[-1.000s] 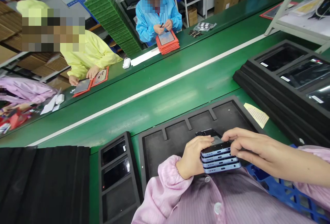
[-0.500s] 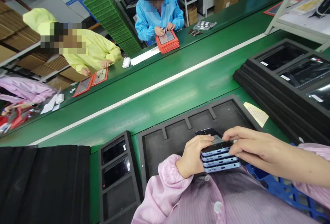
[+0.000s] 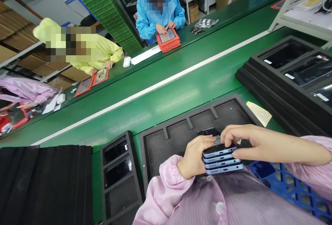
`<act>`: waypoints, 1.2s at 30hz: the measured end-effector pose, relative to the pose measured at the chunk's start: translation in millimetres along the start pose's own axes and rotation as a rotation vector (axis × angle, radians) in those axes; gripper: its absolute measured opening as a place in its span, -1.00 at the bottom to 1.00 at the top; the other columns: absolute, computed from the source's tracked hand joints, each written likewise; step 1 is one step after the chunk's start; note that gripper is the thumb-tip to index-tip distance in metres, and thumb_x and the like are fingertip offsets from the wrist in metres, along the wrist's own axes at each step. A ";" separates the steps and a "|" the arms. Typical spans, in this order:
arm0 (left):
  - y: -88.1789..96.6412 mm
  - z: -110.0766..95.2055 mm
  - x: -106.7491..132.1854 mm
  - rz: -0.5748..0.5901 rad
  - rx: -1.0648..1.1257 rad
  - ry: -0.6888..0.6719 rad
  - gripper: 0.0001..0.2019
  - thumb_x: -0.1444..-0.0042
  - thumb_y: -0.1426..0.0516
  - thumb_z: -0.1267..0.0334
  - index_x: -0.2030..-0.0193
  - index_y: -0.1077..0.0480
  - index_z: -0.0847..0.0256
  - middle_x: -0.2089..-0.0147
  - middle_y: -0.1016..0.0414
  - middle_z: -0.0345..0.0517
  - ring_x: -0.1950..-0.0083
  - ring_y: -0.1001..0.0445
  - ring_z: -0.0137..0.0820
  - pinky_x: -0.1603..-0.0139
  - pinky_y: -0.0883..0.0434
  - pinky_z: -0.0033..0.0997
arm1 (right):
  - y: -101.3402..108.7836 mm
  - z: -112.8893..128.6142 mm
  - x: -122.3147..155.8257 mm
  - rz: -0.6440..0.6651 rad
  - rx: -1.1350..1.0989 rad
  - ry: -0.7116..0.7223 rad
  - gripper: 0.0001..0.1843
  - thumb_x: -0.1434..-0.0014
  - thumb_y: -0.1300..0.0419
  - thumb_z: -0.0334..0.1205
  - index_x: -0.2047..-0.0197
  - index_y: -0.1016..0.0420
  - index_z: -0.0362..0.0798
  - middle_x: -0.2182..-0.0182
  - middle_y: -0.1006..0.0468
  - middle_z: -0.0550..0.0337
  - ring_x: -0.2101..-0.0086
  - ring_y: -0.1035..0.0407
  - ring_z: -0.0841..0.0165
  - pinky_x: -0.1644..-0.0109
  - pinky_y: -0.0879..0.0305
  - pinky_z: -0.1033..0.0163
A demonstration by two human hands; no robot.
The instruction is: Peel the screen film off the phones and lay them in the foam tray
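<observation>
A stack of several blue phones point(image 3: 222, 159) rests against my pink smock, just above the near edge of a black foam tray point(image 3: 181, 131) with bare slots. My left hand point(image 3: 195, 157) is curled around the stack's left side and holds it. My right hand point(image 3: 241, 140) grips the top phone point(image 3: 219, 149) between thumb and fingers, its dark face up.
A black tray point(image 3: 118, 173) with dark screens lies at the left, beside a stack of black foam point(image 3: 44, 183). More loaded black trays point(image 3: 290, 76) are stacked at the right. A blue crate point(image 3: 290, 187) sits under my right arm. People work across the green conveyor point(image 3: 160, 93).
My right hand has shifted slightly left and closed more over the top phone. The person in yellow across the belt has moved to the right. My left hand has stayed put.
</observation>
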State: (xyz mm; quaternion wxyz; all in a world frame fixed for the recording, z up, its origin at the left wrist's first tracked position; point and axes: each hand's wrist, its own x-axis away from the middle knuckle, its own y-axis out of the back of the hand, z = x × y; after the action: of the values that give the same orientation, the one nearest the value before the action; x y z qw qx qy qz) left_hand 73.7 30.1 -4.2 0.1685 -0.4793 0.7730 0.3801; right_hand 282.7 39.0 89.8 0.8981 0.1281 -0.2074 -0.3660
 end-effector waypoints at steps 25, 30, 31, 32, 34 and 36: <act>5.8 0.1 9.5 0.095 0.058 0.057 -0.77 -0.22 -0.02 0.20 0.00 -0.26 0.17 0.14 -0.57 0.04 -0.03 -0.49 -0.25 0.04 -0.50 -0.20 | -20.1 -24.7 6.7 -0.067 -0.157 0.127 -0.81 0.03 -0.12 -0.43 0.31 -0.40 0.00 0.22 -0.50 0.23 0.26 -0.40 0.39 0.14 -0.30 0.31; 9.0 0.4 10.5 0.132 0.069 0.049 -0.72 -0.22 -0.02 0.18 -0.05 -0.23 0.17 0.09 -0.56 0.06 -0.08 -0.46 -0.27 -0.01 -0.47 -0.21 | -20.7 -23.5 4.6 -0.066 -0.163 0.155 -0.81 0.03 -0.13 -0.45 0.33 -0.38 0.01 0.22 -0.50 0.26 0.25 -0.42 0.40 0.13 -0.31 0.33; 9.2 0.3 10.5 0.136 0.066 0.049 -0.71 -0.22 -0.02 0.18 -0.06 -0.23 0.17 0.09 -0.56 0.06 -0.09 -0.45 -0.27 -0.02 -0.47 -0.21 | -20.4 -23.1 4.3 -0.064 -0.167 0.157 -0.81 0.03 -0.14 -0.45 0.34 -0.37 0.01 0.22 -0.49 0.28 0.25 -0.42 0.41 0.13 -0.31 0.35; 9.1 0.2 10.6 0.136 0.062 0.048 -0.71 -0.23 -0.01 0.18 -0.06 -0.23 0.17 0.10 -0.56 0.06 -0.09 -0.45 -0.27 -0.01 -0.47 -0.21 | -19.9 -22.7 4.2 -0.060 -0.172 0.158 -0.81 0.03 -0.14 -0.46 0.34 -0.36 0.02 0.23 -0.49 0.30 0.26 -0.41 0.43 0.14 -0.30 0.36; 8.6 -0.2 10.8 0.128 0.050 0.047 -0.72 -0.23 -0.01 0.18 -0.05 -0.23 0.18 0.12 -0.57 0.06 -0.07 -0.46 -0.27 -0.01 -0.48 -0.22 | -18.6 -22.2 4.9 -0.051 -0.179 0.154 -0.81 0.02 -0.15 -0.47 0.35 -0.35 0.02 0.24 -0.49 0.33 0.26 -0.41 0.46 0.14 -0.30 0.39; 7.7 -0.5 10.9 0.111 0.043 0.042 -0.73 -0.24 0.00 0.18 -0.04 -0.25 0.19 0.14 -0.57 0.06 -0.06 -0.48 -0.27 0.00 -0.48 -0.23 | -17.0 -22.1 6.9 -0.038 -0.173 0.143 -0.81 0.00 -0.14 -0.47 0.35 -0.36 0.02 0.22 -0.49 0.33 0.25 -0.41 0.45 0.12 -0.31 0.39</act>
State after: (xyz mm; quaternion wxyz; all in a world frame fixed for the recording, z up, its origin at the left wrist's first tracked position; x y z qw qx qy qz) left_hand 61.8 25.0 -7.4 0.1411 -0.4397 0.8096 0.3623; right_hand 287.2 23.9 65.8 0.9112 0.0795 -0.1079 -0.3896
